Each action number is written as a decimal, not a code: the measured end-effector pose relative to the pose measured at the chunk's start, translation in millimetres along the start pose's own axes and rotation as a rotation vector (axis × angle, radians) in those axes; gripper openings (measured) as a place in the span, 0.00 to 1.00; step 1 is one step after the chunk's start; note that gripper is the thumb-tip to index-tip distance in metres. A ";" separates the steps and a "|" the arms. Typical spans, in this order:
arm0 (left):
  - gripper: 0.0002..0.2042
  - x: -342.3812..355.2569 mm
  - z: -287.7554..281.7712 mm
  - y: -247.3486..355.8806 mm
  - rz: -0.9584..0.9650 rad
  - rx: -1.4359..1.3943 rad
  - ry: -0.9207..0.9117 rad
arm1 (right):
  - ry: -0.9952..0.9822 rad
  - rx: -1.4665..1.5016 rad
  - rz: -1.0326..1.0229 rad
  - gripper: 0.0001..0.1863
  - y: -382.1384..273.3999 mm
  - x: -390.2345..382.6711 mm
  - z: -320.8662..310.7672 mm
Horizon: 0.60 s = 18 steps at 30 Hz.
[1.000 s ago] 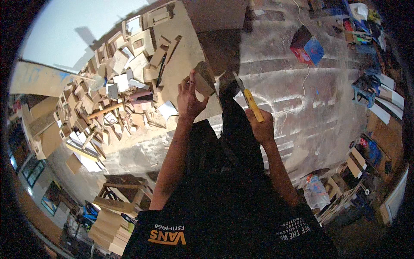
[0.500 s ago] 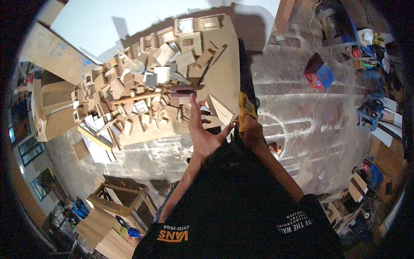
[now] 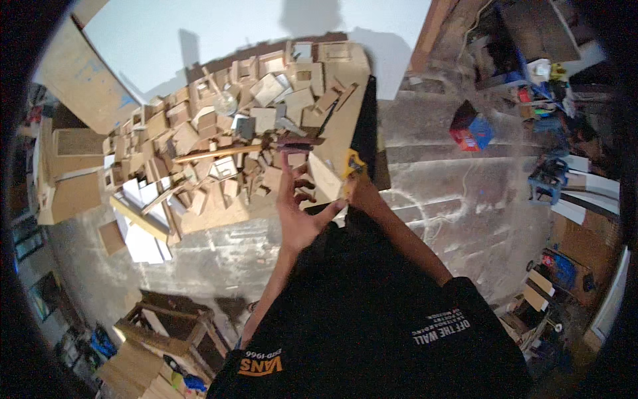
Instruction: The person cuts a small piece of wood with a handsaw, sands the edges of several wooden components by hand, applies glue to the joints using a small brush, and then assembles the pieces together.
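My left hand (image 3: 296, 209) grips a pale, flat-sided wooden piece (image 3: 324, 178) near the front edge of the table, between its thumb and curled fingers. Its index finger points away from me. Right beside it, my right hand (image 3: 362, 191) is closed on a yellow hand tool (image 3: 354, 163) with dark parts, whose exact kind I cannot make out. The tool lies against or very close to the right side of the wooden piece. Beyond my left hand, a dark reddish-brown strip (image 3: 299, 143) rests on the table.
Many wood offcuts (image 3: 266, 90) and small frames cover the table (image 3: 349, 63). A long thin stick (image 3: 219, 153) lies among them. White boards (image 3: 143, 233) lean at the table's left end. A red and blue box (image 3: 472, 128) stands on the floor to the right; a wooden frame (image 3: 166, 332) stands lower left.
Both hands, with the wooden piece and the yellow tool, have shifted left in the picture. The tool now sits closer against the piece. The view has also shifted slightly.
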<state>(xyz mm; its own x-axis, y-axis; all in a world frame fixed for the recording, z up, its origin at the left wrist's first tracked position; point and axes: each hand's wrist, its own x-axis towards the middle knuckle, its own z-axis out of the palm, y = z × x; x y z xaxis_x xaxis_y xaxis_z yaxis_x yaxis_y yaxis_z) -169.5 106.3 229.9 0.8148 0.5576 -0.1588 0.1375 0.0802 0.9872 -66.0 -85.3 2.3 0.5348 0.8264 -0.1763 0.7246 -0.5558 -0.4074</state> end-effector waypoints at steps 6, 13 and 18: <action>0.61 0.2 -11.7 21.1 0.183 0.312 0.064 | -0.339 0.132 0.134 0.19 -43.7 39.4 -114.1; 0.55 16.6 12.5 -13.9 0.590 0.516 -0.064 | -0.111 0.974 -0.004 0.18 -77.2 19.0 -218.0; 0.54 28.8 37.1 11.7 0.539 0.443 -0.151 | 0.081 0.881 -0.041 0.21 -64.6 8.0 -239.6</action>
<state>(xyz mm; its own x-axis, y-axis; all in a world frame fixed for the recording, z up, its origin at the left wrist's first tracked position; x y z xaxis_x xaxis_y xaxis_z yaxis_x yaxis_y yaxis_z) -123.5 92.7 236.5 0.8982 0.3023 0.3191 -0.1170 -0.5354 0.8364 -4.4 -64.4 241.9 0.5690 0.8167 -0.0966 0.1632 -0.2273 -0.9600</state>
